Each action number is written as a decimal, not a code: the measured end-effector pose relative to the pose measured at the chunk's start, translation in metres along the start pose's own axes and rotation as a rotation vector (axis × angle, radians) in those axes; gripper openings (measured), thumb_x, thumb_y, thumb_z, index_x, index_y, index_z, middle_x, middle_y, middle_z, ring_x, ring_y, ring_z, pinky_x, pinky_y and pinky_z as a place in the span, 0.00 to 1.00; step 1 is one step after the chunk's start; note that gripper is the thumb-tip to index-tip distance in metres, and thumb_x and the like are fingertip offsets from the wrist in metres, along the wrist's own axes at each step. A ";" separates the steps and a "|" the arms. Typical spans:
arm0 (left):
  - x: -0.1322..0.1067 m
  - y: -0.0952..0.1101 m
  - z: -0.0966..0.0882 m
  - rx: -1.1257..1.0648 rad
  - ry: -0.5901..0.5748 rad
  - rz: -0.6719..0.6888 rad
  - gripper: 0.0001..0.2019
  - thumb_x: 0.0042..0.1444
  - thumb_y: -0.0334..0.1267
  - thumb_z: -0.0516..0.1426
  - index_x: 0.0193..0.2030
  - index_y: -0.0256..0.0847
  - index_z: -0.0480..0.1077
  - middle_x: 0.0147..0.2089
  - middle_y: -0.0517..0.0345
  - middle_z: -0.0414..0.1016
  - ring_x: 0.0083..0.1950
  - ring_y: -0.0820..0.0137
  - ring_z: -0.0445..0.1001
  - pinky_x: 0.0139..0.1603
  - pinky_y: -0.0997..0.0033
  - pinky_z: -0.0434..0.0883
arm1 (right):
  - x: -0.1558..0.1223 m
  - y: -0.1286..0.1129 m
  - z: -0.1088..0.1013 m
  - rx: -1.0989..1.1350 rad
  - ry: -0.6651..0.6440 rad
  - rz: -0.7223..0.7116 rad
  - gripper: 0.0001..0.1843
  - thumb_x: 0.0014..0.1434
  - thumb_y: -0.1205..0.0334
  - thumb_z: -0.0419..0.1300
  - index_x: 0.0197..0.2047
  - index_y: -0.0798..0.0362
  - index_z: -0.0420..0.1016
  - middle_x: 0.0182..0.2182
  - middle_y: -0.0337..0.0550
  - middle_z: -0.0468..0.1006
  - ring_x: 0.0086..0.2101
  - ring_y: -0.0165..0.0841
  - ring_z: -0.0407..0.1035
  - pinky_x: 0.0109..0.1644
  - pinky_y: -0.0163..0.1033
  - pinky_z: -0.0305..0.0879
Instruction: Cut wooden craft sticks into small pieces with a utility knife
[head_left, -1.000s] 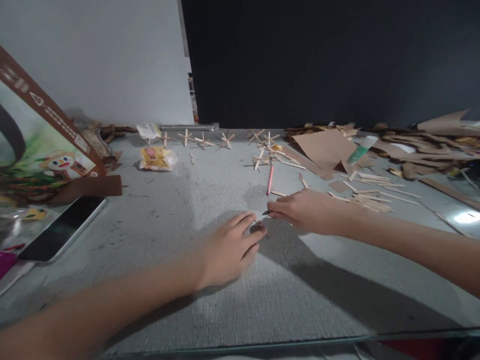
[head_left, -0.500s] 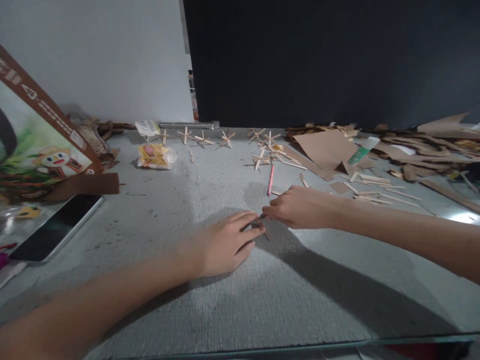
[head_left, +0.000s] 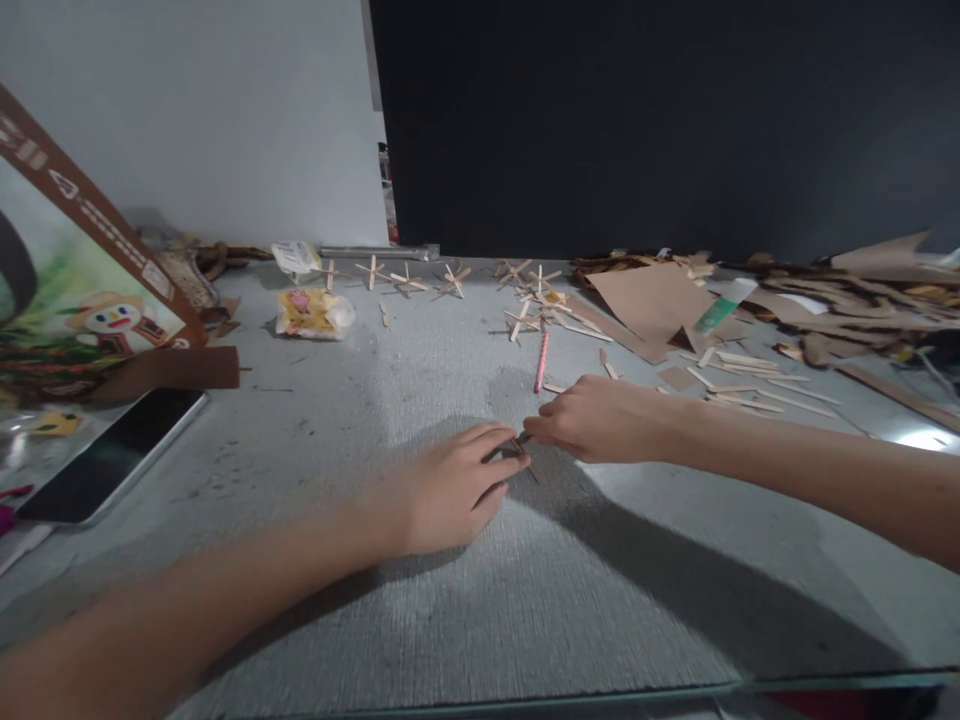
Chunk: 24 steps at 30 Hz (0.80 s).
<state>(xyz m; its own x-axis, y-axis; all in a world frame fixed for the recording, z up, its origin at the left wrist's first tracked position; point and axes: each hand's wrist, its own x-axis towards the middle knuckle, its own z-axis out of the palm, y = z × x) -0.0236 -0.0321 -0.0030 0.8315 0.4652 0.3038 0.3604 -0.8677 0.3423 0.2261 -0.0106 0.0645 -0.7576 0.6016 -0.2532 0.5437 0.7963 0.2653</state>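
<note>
Between left hand (head_left: 450,495) and right hand (head_left: 604,420), sticks (head_left: 524,452)

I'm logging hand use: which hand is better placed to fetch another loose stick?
Right, probably: the right hand lies nearer the loose sticks, while the left hand touches the small stick piece.

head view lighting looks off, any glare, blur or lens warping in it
Head view: dim, uneven light, with soft shadows pooling on the grey table; one glare patch at its right edge; the near rim bows from the wide lens; the left forearm is blurred; the stick piece between left hand and right hand is dim and tiny.
</note>
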 end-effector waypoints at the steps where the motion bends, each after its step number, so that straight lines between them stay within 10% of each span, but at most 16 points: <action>1: 0.000 0.000 0.000 -0.003 0.002 0.001 0.20 0.72 0.34 0.52 0.66 0.43 0.75 0.72 0.44 0.71 0.77 0.56 0.64 0.75 0.46 0.69 | 0.000 0.000 0.000 0.000 -0.001 0.001 0.06 0.71 0.70 0.60 0.45 0.54 0.79 0.30 0.44 0.84 0.29 0.37 0.78 0.29 0.41 0.41; 24: 0.001 0.001 -0.001 0.040 -0.001 0.018 0.19 0.72 0.32 0.51 0.65 0.38 0.75 0.71 0.40 0.71 0.76 0.54 0.65 0.74 0.44 0.70 | 0.000 -0.004 -0.003 -0.071 -0.006 -0.013 0.07 0.67 0.72 0.61 0.44 0.55 0.79 0.28 0.43 0.83 0.27 0.36 0.77 0.28 0.40 0.45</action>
<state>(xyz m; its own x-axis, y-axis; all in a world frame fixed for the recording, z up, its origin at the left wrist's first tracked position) -0.0226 -0.0327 -0.0012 0.8384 0.4489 0.3092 0.3616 -0.8825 0.3007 0.2228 -0.0137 0.0662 -0.7621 0.5918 -0.2627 0.5068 0.7977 0.3269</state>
